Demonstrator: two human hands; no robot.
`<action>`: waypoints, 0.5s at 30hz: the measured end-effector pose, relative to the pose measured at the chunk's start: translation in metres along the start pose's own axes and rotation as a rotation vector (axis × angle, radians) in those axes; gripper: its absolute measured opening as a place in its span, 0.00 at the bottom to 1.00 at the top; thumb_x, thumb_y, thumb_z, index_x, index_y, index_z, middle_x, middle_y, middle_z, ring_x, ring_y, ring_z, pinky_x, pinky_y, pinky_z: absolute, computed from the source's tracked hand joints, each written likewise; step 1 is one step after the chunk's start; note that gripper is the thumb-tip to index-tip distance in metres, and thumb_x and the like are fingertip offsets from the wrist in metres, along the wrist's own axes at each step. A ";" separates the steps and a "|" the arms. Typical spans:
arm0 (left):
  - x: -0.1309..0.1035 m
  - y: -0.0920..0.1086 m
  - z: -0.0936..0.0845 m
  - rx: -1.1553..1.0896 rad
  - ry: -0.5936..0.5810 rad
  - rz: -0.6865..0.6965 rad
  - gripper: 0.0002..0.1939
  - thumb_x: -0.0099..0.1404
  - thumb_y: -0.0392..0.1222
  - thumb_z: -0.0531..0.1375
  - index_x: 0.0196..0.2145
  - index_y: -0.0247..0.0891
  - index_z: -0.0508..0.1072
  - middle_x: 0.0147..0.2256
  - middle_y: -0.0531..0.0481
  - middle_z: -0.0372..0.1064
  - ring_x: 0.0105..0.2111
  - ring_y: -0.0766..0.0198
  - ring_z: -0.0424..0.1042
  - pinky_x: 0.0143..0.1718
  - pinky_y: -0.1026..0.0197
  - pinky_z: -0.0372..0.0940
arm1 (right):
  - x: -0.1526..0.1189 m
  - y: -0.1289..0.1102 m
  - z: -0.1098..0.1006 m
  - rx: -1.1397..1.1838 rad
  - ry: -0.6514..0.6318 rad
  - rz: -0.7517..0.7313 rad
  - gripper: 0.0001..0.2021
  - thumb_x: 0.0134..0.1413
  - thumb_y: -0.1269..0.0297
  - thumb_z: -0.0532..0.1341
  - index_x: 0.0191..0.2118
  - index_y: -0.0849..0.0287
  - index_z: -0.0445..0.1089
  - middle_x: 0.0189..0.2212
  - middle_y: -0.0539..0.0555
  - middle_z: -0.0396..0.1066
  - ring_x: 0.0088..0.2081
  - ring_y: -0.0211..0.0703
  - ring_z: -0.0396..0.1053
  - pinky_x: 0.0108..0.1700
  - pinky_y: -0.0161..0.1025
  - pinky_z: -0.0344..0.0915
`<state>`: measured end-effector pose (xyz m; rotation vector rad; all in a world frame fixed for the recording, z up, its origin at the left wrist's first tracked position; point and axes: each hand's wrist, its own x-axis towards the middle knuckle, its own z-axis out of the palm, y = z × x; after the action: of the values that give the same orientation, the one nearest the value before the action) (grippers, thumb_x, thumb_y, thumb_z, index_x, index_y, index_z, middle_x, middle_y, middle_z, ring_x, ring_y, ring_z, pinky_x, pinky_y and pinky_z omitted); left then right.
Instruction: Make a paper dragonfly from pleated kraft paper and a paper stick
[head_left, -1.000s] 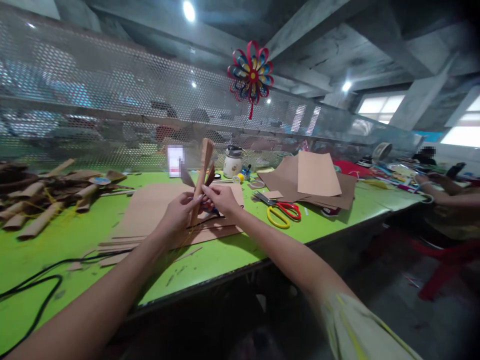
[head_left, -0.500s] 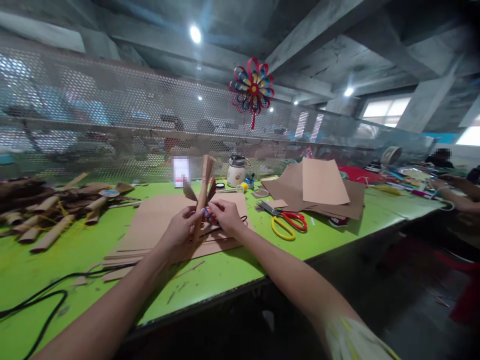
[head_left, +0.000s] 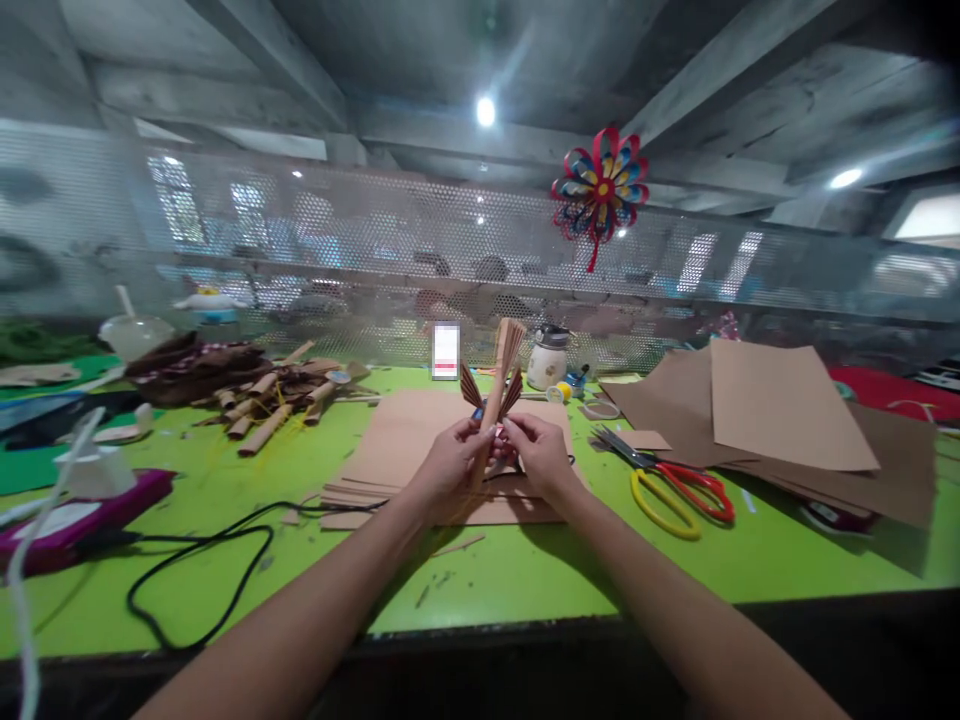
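Note:
My left hand (head_left: pixel 452 458) is closed around the lower stem of a brown folded paper figure (head_left: pixel 501 365), held upright. The figure has a pleated fan at its top and a smaller pleated wing on either side. Close beside it, the fingers of my right hand (head_left: pixel 541 450) are pinched together at the stem, by a small red and blue patch; what they grip is too small to make out. Under both hands lies a stack of brown paper sheets (head_left: pixel 397 430) on the green table (head_left: pixel 540 580).
Red-and-yellow-handled scissors (head_left: pixel 675 490) and more brown paper (head_left: pixel 787 400) lie to the right. Behind stand a white jar (head_left: pixel 549 358) and a phone (head_left: pixel 445 350). Leftward are rolled paper tubes (head_left: pixel 266 430), a black cable (head_left: pixel 202 540) and a purple power strip (head_left: pixel 82 520).
The view has swung left, so the left end of the table now shows. My right hand has stayed by the stem of the paper figure, which is still in my left hand.

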<state>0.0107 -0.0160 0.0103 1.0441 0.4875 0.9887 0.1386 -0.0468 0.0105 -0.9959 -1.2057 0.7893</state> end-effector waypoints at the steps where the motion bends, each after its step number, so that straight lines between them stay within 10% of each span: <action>1: 0.000 0.000 0.000 -0.005 -0.007 0.003 0.11 0.51 0.39 0.67 0.32 0.33 0.70 0.27 0.47 0.71 0.28 0.66 0.71 0.32 0.64 0.68 | 0.000 0.001 -0.001 -0.028 0.006 -0.021 0.11 0.47 0.55 0.60 0.32 0.57 0.71 0.21 0.50 0.69 0.23 0.41 0.68 0.24 0.37 0.67; 15: -0.004 -0.003 0.001 0.089 0.008 0.032 0.11 0.51 0.42 0.66 0.29 0.34 0.71 0.26 0.50 0.69 0.25 0.70 0.66 0.27 0.68 0.60 | -0.002 -0.005 -0.012 -0.582 -0.036 -0.391 0.13 0.59 0.63 0.50 0.24 0.56 0.62 0.22 0.50 0.63 0.26 0.41 0.62 0.30 0.36 0.59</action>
<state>0.0110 -0.0200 0.0078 1.1311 0.5266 1.0072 0.1500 -0.0525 0.0139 -1.1569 -1.6442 0.1414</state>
